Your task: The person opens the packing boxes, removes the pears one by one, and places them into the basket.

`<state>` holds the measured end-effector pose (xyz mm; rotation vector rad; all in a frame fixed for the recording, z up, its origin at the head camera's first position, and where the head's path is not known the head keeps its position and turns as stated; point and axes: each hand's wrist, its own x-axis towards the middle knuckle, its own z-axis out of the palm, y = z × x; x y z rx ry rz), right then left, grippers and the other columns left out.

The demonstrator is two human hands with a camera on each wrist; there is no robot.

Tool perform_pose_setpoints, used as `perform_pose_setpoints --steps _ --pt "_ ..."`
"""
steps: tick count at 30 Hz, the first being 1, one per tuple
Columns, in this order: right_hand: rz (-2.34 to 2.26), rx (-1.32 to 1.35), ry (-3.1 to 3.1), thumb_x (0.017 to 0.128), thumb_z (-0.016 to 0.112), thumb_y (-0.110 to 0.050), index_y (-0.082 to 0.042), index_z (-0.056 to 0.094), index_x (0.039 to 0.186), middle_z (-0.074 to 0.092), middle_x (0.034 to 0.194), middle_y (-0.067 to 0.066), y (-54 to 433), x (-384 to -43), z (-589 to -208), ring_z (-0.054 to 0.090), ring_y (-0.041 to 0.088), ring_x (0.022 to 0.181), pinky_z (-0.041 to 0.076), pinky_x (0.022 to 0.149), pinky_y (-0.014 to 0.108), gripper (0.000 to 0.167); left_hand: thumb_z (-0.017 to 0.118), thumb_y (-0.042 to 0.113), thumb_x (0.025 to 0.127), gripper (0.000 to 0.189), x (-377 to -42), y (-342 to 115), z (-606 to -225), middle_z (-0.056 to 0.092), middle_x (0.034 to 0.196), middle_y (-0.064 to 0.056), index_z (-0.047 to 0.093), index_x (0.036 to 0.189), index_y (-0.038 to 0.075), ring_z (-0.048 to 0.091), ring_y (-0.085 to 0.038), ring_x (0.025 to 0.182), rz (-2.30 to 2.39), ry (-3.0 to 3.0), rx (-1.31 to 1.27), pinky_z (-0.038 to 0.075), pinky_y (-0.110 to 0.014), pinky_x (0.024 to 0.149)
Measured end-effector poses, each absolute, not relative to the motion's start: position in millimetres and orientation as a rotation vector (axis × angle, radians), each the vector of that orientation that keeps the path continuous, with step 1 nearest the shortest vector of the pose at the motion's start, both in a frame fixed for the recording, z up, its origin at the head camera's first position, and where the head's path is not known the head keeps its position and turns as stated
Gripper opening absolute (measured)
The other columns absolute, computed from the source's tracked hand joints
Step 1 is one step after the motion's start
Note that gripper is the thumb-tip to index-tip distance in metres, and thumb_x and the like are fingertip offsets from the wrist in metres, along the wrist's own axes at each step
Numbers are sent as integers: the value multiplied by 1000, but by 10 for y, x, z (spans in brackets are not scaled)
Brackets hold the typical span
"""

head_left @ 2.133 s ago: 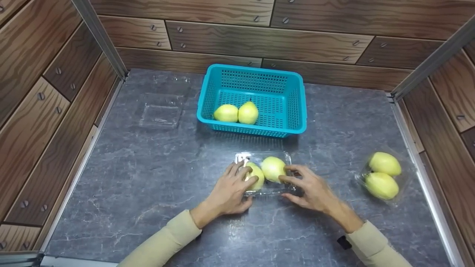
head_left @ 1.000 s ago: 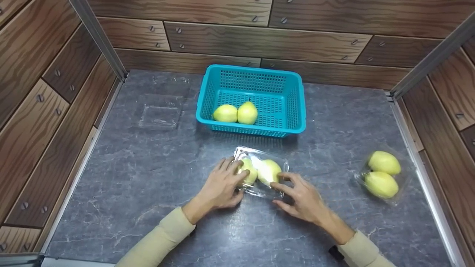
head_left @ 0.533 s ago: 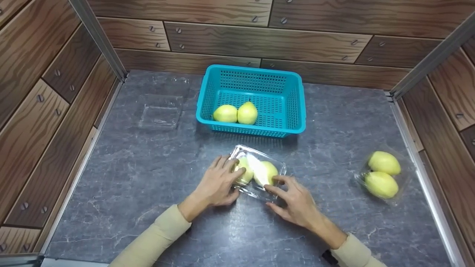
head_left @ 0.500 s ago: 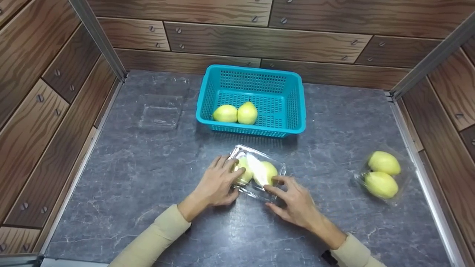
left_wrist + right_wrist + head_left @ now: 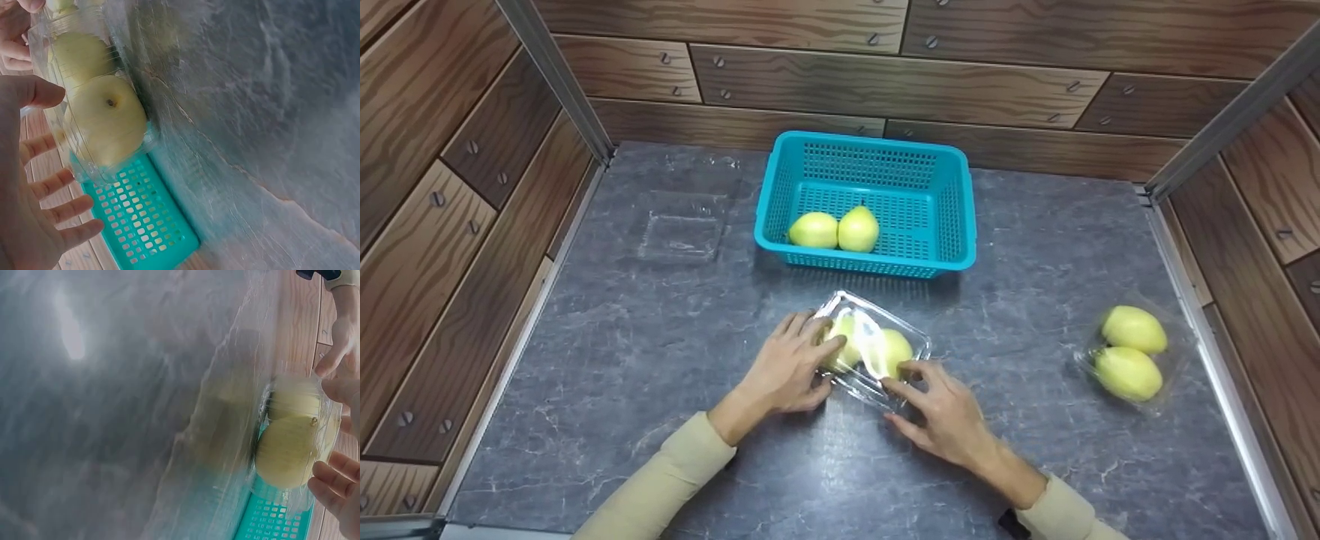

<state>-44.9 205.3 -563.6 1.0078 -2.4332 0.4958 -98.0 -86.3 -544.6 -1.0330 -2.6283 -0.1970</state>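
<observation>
A clear plastic clamshell box with two yellow-green pears inside sits at an angle on the table, its lid lying over the fruit and shining with glare. My left hand holds the box's left end, fingers over the lid's edge and thumb by the front corner. At the other end my right hand grips the right side, fingertips on the lid and thumb low at the front rim. The left wrist view shows a pear through the clear wall, with the left fingers spread alongside.
Behind the box stands a turquoise basket with two pears in its near left part. Another clear box with two pears sits far right. Clear plastic containers lie at back left. Wood-patterned walls enclose the table.
Both hands have shifted left and slightly toward me with the box, which has turned clockwise. Its lid now catches a bright reflection over the pears. Basket and other boxes have stayed put.
</observation>
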Motion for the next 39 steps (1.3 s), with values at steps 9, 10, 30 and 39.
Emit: perform_pose_setpoints --steps 9,10,30,39 --pt "446 964 -2442 75 92 -40 -22 75 122 69 121 10 1982 -411 -5648 68 19 98 63 77 31 54 76 46 81 61 -983 -897 -5437 62 141 -10 61 137 26 58 -35 132 -178 -2680 -1029 53 -51 115" --pt "444 962 -2443 75 92 -40 -22 75 123 69 121 10 1978 -410 -5648 67 19 98 63 77 31 54 76 46 81 61 -986 -899 -5436 62 141 -10 61 137 26 58 -35 132 -181 -2680 -1029 53 -51 115" --pt "446 955 -2459 76 92 -41 -21 75 122 69 120 10 1913 -511 -5635 68 20 96 62 74 31 52 76 45 81 60 -1167 -920 -5421 61 139 -9 61 136 26 60 -34 130 -174 -2675 -1049 55 -50 113" --pt "452 975 -2419 77 92 -40 -20 76 121 69 117 10 1942 -624 -5653 67 20 92 60 70 28 51 75 43 82 61 -1260 -911 -5422 61 142 -11 61 139 25 58 -36 134 -228 -2697 -1059 53 -52 116"
